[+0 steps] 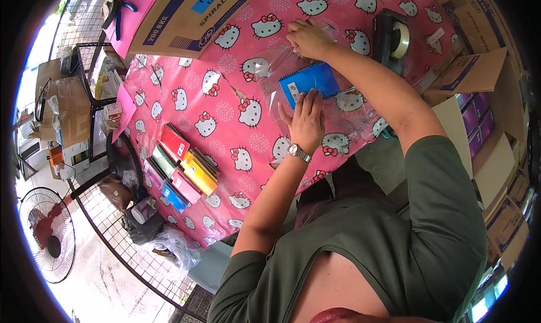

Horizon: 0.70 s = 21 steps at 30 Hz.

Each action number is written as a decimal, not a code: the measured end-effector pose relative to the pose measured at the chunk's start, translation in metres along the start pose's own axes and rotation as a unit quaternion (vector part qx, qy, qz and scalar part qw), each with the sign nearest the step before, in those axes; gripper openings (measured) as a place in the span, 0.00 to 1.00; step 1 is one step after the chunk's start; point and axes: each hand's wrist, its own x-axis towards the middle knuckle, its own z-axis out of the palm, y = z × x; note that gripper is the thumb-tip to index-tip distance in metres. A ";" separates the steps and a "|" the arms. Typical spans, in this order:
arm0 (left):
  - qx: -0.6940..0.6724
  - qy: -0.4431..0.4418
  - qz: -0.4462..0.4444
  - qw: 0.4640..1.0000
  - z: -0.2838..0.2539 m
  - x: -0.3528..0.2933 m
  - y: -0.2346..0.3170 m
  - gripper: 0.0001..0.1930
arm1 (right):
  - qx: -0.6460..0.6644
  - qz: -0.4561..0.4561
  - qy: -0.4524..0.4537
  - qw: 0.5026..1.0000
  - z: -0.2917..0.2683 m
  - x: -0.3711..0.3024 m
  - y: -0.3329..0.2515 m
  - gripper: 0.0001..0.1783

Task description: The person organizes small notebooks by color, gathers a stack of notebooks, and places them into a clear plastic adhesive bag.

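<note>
A blue spiral notebook (316, 82) with a small white label lies on clear plastic film (276, 69) on the table. My left hand (307, 119), wearing a wristwatch, rests with spread fingers on the notebook's near edge. Beyond the notebook's far, coil-bound side, my right hand (309, 38) has its fingers curled together on the clear film. What exactly lies between those fingertips is partly hidden.
Several small spiral notebooks (183, 174) in mixed colours lie at the left on the pink patterned tablecloth (225, 131). A black tape dispenser (385, 38) stands at the right. Cardboard boxes (180, 19) flank the table, and a fan (48, 235) is far left.
</note>
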 end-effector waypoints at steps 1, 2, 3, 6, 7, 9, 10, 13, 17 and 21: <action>-0.014 0.000 -0.002 1.000 -0.002 0.003 -0.003 0.22 | -0.001 -0.006 -0.005 1.000 -0.003 -0.001 -0.001 0.04; -0.029 0.000 -0.001 1.000 -0.003 0.007 -0.005 0.21 | 0.006 -0.007 -0.024 1.000 -0.007 -0.002 0.000 0.04; -0.043 -0.001 0.001 0.999 -0.005 0.011 -0.007 0.20 | 0.013 -0.006 -0.044 0.999 -0.012 -0.003 0.002 0.04; -0.066 0.044 -0.035 0.996 0.003 0.028 -0.028 0.21 | -0.027 -0.030 0.019 0.999 -0.019 -0.031 -0.022 0.05; -0.075 0.075 -0.057 0.993 0.005 0.031 -0.033 0.21 | -0.053 -0.043 0.060 0.996 -0.024 -0.048 -0.039 0.06; -0.022 0.119 -0.044 0.992 -0.019 0.052 -0.023 0.23 | -0.058 -0.016 0.146 0.987 -0.027 -0.091 -0.066 0.08; 0.040 0.095 0.003 0.995 -0.033 0.063 -0.020 0.24 | -0.052 0.017 0.150 0.987 -0.024 -0.105 -0.072 0.08; 0.095 -0.047 0.125 0.986 -0.043 0.096 -0.040 0.25 | -0.034 0.084 0.165 0.982 -0.006 -0.129 -0.083 0.09; -0.081 -0.404 0.122 0.903 -0.048 0.178 -0.108 0.21 | -0.056 0.052 0.199 0.977 -0.005 -0.126 -0.088 0.09; -0.059 -0.179 -0.144 0.972 -0.061 0.207 -0.133 0.20 | -0.100 0.043 0.217 0.970 0.003 -0.128 -0.086 0.10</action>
